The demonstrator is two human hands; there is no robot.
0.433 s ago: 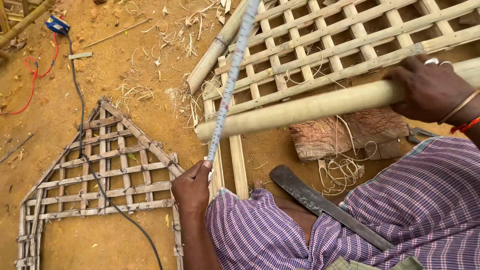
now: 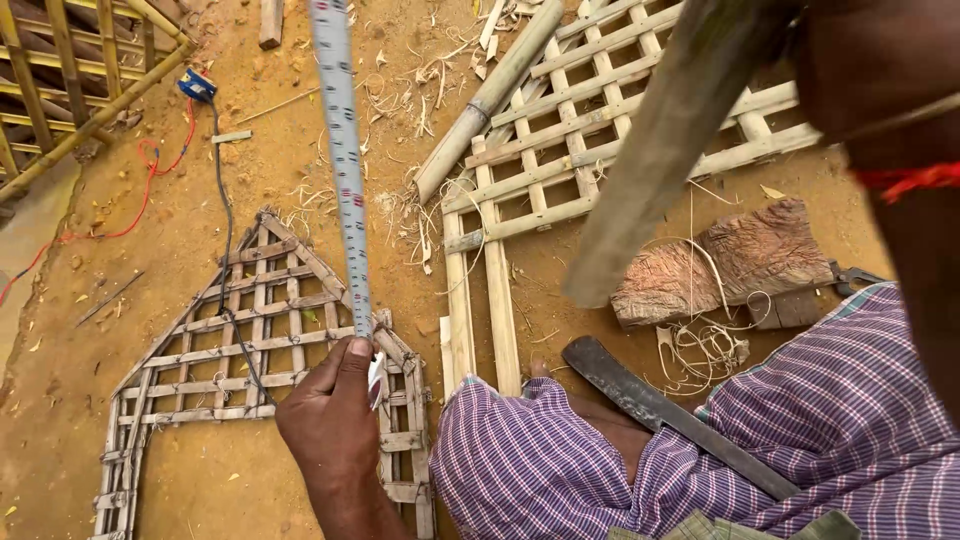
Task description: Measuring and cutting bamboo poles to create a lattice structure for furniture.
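The left hand pinches the pale, marked measuring tape running up over the sandy ground; the right hand's grip — blurred — cannot be told, beside the greenish bamboo pole.

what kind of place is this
Most likely an outdoor bamboo craft worksite on bare earth. Woven bamboo lattice panels lie on the dirt ground, with shavings scattered around and a heavy chopping blade beside the worker. The left hand holds a measuring tape.
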